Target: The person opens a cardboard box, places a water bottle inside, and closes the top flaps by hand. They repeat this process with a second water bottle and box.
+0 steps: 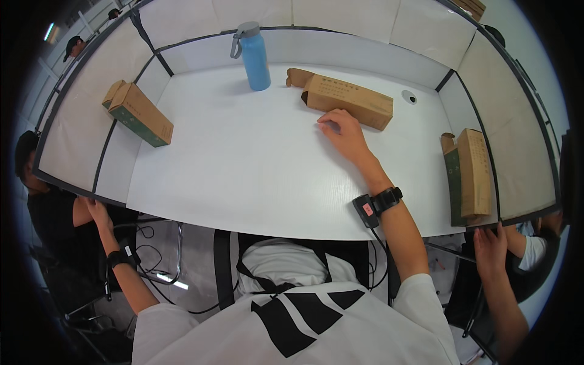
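My right hand (343, 132) is over the white desk (237, 173), fingers loosely curled and holding nothing, beside the near side of a brown cardboard box (351, 98). That box lies on its side with its left end flap open. At the lower left, my left hand (99, 214) rests near the bottom edge of the left partition; whether it grips the edge cannot be told. A blue water bottle (256, 61) with a grey lid stands at the back. One brown and green box (141, 115) leans by the left partition, and another box (474, 178) is against the right partition.
Partitions (301, 45) with dark trim enclose the desk's back and sides. A round cable hole (409, 97) is at the back right. Cables run from both wristbands. Other people sit on both sides; one person's hand (491, 251) is near the right partition.
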`<state>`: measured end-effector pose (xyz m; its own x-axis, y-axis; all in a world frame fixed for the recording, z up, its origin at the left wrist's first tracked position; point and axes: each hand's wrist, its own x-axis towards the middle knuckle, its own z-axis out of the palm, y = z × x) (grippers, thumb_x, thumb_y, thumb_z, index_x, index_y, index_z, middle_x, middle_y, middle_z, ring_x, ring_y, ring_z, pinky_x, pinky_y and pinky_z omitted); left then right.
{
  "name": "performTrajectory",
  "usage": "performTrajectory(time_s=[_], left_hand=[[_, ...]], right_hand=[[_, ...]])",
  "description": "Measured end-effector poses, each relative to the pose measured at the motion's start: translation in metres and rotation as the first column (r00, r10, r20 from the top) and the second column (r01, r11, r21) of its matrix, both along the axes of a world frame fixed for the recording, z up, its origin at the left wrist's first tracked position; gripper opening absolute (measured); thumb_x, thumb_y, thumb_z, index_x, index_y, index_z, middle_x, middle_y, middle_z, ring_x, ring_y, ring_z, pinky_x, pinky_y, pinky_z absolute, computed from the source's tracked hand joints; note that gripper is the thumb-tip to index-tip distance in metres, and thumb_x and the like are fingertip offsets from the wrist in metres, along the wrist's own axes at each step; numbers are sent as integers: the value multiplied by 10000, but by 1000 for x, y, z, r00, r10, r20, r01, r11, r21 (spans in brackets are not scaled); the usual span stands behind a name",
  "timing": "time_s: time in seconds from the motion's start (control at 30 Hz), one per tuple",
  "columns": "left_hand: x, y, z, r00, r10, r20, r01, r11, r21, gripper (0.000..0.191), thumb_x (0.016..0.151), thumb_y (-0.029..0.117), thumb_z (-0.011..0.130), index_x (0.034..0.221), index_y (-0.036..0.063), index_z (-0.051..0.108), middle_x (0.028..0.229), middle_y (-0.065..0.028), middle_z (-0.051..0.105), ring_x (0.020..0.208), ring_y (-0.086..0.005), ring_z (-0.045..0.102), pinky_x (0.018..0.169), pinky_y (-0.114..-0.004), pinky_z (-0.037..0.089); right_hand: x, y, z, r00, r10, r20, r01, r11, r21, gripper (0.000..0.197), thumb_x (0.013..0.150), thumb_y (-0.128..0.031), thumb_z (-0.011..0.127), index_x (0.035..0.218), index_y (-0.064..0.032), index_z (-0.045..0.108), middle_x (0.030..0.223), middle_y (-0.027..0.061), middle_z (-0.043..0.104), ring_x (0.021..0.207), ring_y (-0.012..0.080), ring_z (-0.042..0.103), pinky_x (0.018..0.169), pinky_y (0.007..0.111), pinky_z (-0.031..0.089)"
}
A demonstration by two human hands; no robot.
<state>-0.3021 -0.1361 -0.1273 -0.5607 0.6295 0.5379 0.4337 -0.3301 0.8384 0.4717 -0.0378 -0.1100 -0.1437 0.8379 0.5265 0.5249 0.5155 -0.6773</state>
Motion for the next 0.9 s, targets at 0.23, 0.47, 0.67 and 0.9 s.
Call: performTrajectory(time_s=[0.23, 0.47, 0.67, 0.9], left_hand=[[59, -15, 35, 934, 37, 357, -10, 997, -78, 738, 1090, 551, 404, 1602, 34, 282, 1580, -149, 419, 1416, -315, 444, 1171, -421, 373], [113, -35, 77, 631, 755, -177, -636, 634, 440, 368, 1054, 289, 569, 1061, -67, 662, 1030, -148, 696, 954, -253, 666, 892, -365, 538], [238, 44, 73, 911, 235, -339, -200, 970, 136, 500, 958, 257, 754, 1294, -48, 544, 1197, -153, 630, 1056, -242, 626, 936, -369, 517], [248, 135, 37, 968, 106, -228, -129, 988, -89, 1133, 731, 444, 927, 1502, -95, 297, 1382, -270, 484, 1329, -357, 483, 1084, -473, 457]], right_hand=[[2, -1, 1, 1000, -14, 27, 15, 999, -36, 101, 924, -86, 687, 989, -15, 718, 983, 79, 674, 989, 254, 619, 856, 353, 520], [0, 1, 0, 1000, 7, -11, -7, 1000, -1, 99, 923, -103, 688, 969, -22, 724, 953, 81, 666, 949, 260, 602, 817, 356, 513], [5, -1, 0, 999, -27, 33, 28, 999, -28, 95, 925, -101, 690, 970, -25, 724, 965, 78, 666, 966, 262, 606, 828, 360, 518], [-7, -2, 5, 1000, 8, 21, -7, 999, -34, 103, 933, -114, 688, 973, -27, 725, 986, 80, 670, 985, 263, 603, 826, 361, 521]])
